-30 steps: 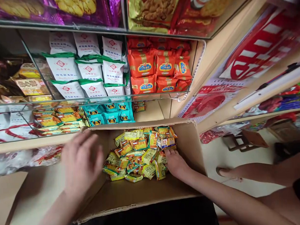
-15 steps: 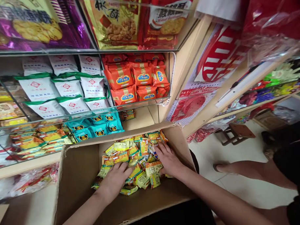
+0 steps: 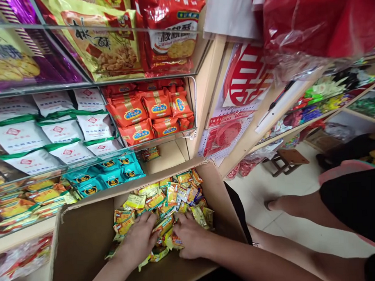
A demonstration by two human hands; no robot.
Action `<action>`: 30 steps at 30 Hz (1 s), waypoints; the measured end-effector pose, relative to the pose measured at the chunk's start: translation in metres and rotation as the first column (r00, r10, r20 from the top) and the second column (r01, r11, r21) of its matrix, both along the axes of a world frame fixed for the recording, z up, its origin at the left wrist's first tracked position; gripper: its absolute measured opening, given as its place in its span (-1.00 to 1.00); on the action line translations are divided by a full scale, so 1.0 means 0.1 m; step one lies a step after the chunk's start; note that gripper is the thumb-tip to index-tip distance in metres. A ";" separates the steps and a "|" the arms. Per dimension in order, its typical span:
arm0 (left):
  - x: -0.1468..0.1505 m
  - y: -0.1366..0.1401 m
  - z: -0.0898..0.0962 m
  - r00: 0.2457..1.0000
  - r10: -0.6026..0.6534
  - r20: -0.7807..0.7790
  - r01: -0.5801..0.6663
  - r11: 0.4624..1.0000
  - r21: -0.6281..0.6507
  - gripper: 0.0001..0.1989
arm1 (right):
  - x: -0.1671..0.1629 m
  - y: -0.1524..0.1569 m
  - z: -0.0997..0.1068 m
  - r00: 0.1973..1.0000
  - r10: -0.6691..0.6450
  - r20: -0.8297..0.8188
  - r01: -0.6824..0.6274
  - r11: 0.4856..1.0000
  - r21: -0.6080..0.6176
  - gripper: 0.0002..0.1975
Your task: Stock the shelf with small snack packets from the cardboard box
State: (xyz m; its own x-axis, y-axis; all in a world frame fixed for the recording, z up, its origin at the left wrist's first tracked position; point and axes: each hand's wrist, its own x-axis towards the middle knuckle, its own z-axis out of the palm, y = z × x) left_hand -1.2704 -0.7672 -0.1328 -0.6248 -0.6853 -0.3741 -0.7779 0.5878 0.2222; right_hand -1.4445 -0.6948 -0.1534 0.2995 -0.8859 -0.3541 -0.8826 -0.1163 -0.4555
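Snack packets [image 3: 164, 223]: small, mostly yellow and orange, are lying loose in a pile in the cardboard box [image 3: 86, 228]; clock below is centring on this pile.
Box: is standing open, its far edge running just below the lower shelf.
Left hand [image 3: 137, 239]: is reaching in from 8 o'clock, palm down, fingers half curled and touching packets; can't tell if it's gripping any.
Right hand [image 3: 192, 237]: is reaching in from 4 o'clock, fingers bent down into the pile, half spread; grip on a packet is hiding under the hand, can't tell.
Hand gap: the hands are sitting near each other, packets showing between.
Shelf: teal packs [image 3: 111, 179] and white packs [image 3: 61, 132] are sitting at 10 o'clock, red-orange packs [image 3: 158, 106] at 12.
Aisle: wooden stool [image 3: 291, 158] is standing between 2 and 3 o'clock; another person [image 3: 352, 200] is standing at 3, legs showing.
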 end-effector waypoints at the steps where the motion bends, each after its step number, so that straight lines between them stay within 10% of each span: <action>1: -0.04 0.01 -0.02 1.000 -0.017 -0.004 0.017 1.000 0.009 -0.68 | 0.01 0.03 0.02 0.998 0.003 0.064 -0.005 0.999 0.041 -0.37; 6: -0.07 0.08 -0.08 0.998 -0.062 -0.007 0.062 0.997 0.042 -0.72 | -0.09 0.01 0.11 0.935 -0.013 0.355 -0.039 0.989 0.140 -0.30; 12: 0.07 0.05 -0.08 0.998 -0.056 -0.024 0.058 0.997 0.055 -0.82 | -0.23 -0.52 0.07 0.868 -0.438 0.235 0.472 0.875 -0.112 -0.25; 20: 0.46 0.10 -0.14 0.929 0.170 -0.328 -0.148 0.985 0.092 -0.83 | 0.07 -0.42 -0.01 0.976 -0.151 0.156 0.183 0.960 -0.214 -0.44; 24: 0.57 0.18 -0.02 0.779 0.481 -0.402 -0.373 0.871 0.319 -0.74 | 0.08 -0.28 0.08 0.989 -0.016 0.147 0.058 0.958 -0.282 -0.44; 30: 0.31 0.34 0.40 0.499 0.767 -0.404 -0.263 0.578 0.772 -0.70 | 0.15 -0.25 0.40 0.795 -0.216 0.567 0.409 0.881 -0.238 -0.70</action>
State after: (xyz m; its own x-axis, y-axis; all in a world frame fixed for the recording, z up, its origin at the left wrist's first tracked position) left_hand -1.2393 -0.7329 -0.0925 -0.4400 -0.7708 -0.4607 -0.3594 -0.3190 0.8770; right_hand -1.4299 -0.7194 -0.1136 0.0341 -0.9942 0.1020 -0.5450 -0.1041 -0.8320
